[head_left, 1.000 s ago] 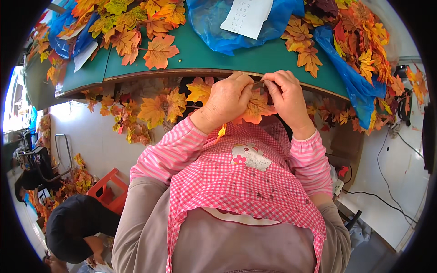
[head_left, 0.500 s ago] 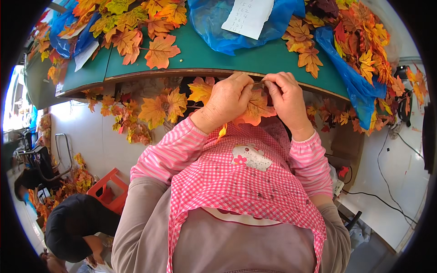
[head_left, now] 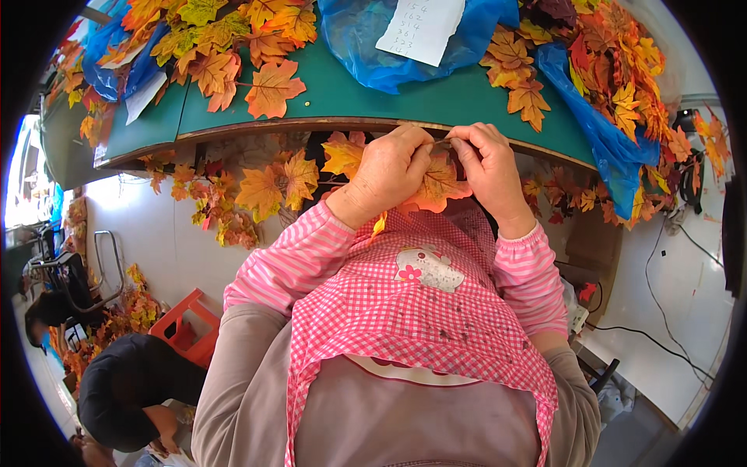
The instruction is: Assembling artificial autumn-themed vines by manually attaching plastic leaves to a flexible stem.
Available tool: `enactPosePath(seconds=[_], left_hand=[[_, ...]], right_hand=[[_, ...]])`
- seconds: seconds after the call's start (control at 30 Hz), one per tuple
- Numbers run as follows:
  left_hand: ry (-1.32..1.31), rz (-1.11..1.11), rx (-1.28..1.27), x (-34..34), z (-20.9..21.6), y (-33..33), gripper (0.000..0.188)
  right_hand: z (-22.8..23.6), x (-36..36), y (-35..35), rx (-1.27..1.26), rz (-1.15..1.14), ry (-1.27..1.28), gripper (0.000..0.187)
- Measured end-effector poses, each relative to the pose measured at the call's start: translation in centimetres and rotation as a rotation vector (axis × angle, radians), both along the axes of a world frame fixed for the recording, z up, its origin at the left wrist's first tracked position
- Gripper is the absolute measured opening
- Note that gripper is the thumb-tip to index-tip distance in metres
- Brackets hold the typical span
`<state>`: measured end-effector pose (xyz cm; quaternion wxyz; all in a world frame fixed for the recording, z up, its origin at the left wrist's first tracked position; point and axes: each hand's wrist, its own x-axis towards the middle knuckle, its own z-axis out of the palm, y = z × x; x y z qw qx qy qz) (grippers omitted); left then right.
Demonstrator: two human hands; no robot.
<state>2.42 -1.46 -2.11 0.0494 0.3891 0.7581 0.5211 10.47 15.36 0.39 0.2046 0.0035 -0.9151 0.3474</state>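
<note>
Just off the front edge of the green table, my left hand (head_left: 391, 167) and my right hand (head_left: 490, 173) meet with fingertips pinched on a thin stem (head_left: 442, 144). The stem belongs to a garland of artificial maple leaves. One orange leaf (head_left: 438, 187) hangs below the fingers, between my hands. More yellow and orange leaves (head_left: 284, 185) of the garland trail out to the left of my left wrist. What exactly the fingertips press together is too small to make out.
Across the green table (head_left: 226, 105) lie heaps of autumn leaves (head_left: 276, 87), a blue plastic bag (head_left: 366, 66) under a handwritten paper slip (head_left: 420, 29), and another blue bag (head_left: 599, 144) at right. A person in a black cap (head_left: 128, 385) crouches at lower left by an orange stool (head_left: 191, 327).
</note>
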Motion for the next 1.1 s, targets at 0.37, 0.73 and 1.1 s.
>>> enactPosePath(seconds=[0.37,0.73,1.1], left_hand=[[0.071,0.002,-0.059,0.2,-0.3,-0.3,0.010],[0.084,0.017,-0.029,0.1,-0.3,-0.4,0.009],[0.084,0.027,-0.047,0.1,-0.9,0.2,0.010]], right_hand=[[-0.6,0.0,-1.4,0.223,0.016,0.045,0.007],[-0.7,0.0,-1.3,0.026,-0.007,0.029,0.004],[-1.3,-0.4,-1.5,0.093,0.000,0.028,0.005]])
